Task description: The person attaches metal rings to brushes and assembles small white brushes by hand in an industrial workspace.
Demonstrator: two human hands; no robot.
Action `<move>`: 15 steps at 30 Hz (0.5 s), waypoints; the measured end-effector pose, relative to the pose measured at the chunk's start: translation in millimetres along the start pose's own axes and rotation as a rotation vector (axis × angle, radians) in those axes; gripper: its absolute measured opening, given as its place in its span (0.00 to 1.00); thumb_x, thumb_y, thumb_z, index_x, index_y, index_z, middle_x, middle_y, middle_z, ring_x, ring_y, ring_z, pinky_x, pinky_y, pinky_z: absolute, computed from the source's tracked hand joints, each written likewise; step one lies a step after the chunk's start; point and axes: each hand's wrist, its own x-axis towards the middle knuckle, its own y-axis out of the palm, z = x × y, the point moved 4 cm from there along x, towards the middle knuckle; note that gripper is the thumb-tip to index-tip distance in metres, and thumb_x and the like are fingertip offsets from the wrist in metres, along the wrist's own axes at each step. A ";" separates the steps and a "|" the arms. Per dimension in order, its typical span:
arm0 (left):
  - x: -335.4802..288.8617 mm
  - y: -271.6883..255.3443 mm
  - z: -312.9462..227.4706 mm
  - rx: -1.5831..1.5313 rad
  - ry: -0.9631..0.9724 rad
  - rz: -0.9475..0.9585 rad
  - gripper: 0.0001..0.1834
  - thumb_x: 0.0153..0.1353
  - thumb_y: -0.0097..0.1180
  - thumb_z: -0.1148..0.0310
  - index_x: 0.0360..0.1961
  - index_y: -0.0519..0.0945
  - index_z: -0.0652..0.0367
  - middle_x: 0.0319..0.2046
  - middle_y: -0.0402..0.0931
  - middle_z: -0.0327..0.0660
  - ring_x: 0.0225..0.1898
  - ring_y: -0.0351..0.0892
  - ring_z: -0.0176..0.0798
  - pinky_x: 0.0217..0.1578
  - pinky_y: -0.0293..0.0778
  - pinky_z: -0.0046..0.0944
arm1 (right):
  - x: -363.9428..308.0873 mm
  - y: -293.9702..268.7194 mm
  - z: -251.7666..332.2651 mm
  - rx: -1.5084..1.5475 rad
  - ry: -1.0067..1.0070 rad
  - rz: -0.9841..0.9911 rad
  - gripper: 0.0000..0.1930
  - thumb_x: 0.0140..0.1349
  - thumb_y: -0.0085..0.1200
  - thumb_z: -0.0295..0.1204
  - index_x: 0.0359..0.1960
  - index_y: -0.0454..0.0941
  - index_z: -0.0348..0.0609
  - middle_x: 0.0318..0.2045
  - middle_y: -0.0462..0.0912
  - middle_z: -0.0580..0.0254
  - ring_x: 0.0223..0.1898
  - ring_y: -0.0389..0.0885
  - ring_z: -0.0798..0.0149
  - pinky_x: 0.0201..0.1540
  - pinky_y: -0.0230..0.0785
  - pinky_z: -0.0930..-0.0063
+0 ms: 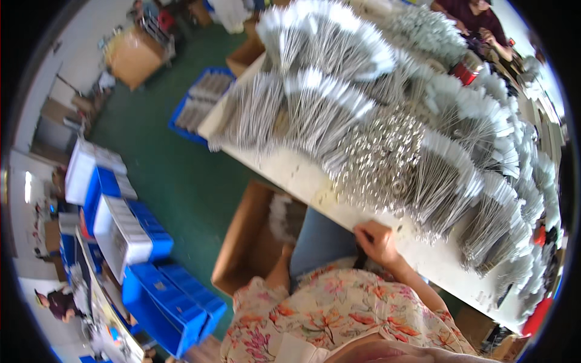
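My right hand (379,243) rests at the near edge of the white table (290,181), fingers curled closed; whatever they hold, if anything, is hidden. Just beyond it lies a heap of small shiny metal pieces (381,160). My left forearm reaches down beside my leg into an open cardboard box (239,242). Little of my left hand (285,253) shows, and its fingers cannot be made out. Inside the box, near that hand, is a whitish bundle (279,218). Fanned bundles of thin wire-like strands with white ends (321,115) cover much of the table.
Blue bins (163,302) and white bins (115,230) stand on the green floor to the left. A blue crate (203,100) of grey bundles sits beyond the table's corner. A red can (466,71) stands among bundles near another person (484,30) at the far right.
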 end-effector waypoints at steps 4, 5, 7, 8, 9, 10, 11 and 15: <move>-32.0 -23.2 21.2 -0.289 -0.247 0.083 0.13 0.59 0.46 0.65 0.40 0.77 0.60 0.35 0.78 0.43 0.32 0.78 0.42 0.31 0.75 0.40 | -7.0 -13.8 2.5 0.093 -0.022 0.035 0.03 0.50 0.57 0.23 0.26 0.77 0.38 0.21 0.77 0.55 0.22 0.77 0.59 0.24 0.68 0.71; -40.1 -31.3 31.0 -0.363 -0.320 0.111 0.13 0.59 0.46 0.65 0.40 0.77 0.60 0.34 0.78 0.43 0.31 0.78 0.41 0.30 0.75 0.39 | -6.9 -20.2 2.0 0.100 -0.032 0.008 0.03 0.50 0.57 0.23 0.26 0.77 0.38 0.21 0.77 0.55 0.22 0.77 0.59 0.24 0.68 0.71; -70.5 -40.4 66.8 -0.514 -0.466 0.179 0.12 0.60 0.45 0.66 0.40 0.77 0.60 0.34 0.78 0.42 0.30 0.78 0.39 0.29 0.75 0.38 | -8.0 -26.6 -2.9 0.266 0.082 0.211 0.05 0.52 0.56 0.26 0.30 0.78 0.39 0.24 0.79 0.57 0.25 0.79 0.61 0.29 0.70 0.73; -68.2 -56.4 66.2 -0.595 -0.548 0.207 0.12 0.60 0.45 0.67 0.40 0.77 0.60 0.33 0.78 0.41 0.29 0.79 0.39 0.28 0.75 0.38 | -7.1 -34.1 -1.8 0.276 0.070 0.198 0.05 0.52 0.56 0.26 0.30 0.78 0.39 0.24 0.79 0.57 0.25 0.79 0.61 0.29 0.70 0.73; -66.1 -65.2 59.4 -0.683 -0.631 0.235 0.12 0.60 0.45 0.68 0.40 0.77 0.60 0.33 0.78 0.41 0.29 0.79 0.38 0.27 0.75 0.37 | -8.4 -37.7 -1.9 0.302 0.187 0.337 0.07 0.54 0.56 0.28 0.33 0.79 0.40 0.26 0.80 0.56 0.27 0.79 0.62 0.32 0.71 0.73; -64.0 -77.8 51.0 -0.678 -0.620 0.227 0.12 0.60 0.45 0.68 0.40 0.77 0.60 0.33 0.78 0.41 0.29 0.79 0.38 0.27 0.75 0.37 | -11.0 -42.5 -4.8 0.324 0.308 0.472 0.08 0.55 0.55 0.29 0.36 0.79 0.41 0.28 0.81 0.56 0.30 0.80 0.63 0.35 0.71 0.74; -63.6 -95.4 45.6 -0.709 -0.583 0.107 0.11 0.61 0.45 0.68 0.40 0.77 0.60 0.33 0.78 0.41 0.29 0.79 0.38 0.26 0.75 0.36 | -15.3 -50.1 -8.3 0.337 0.356 0.588 0.11 0.59 0.52 0.33 0.40 0.78 0.43 0.33 0.82 0.57 0.34 0.81 0.63 0.39 0.71 0.73; -45.7 -182.6 18.5 -0.964 -0.505 -0.278 0.09 0.58 0.47 0.71 0.36 0.77 0.61 0.26 0.76 0.42 0.20 0.75 0.35 0.17 0.72 0.32 | -38.5 -82.6 -9.2 0.363 0.372 0.708 0.13 0.63 0.45 0.35 0.43 0.77 0.44 0.36 0.82 0.60 0.38 0.80 0.62 0.42 0.70 0.73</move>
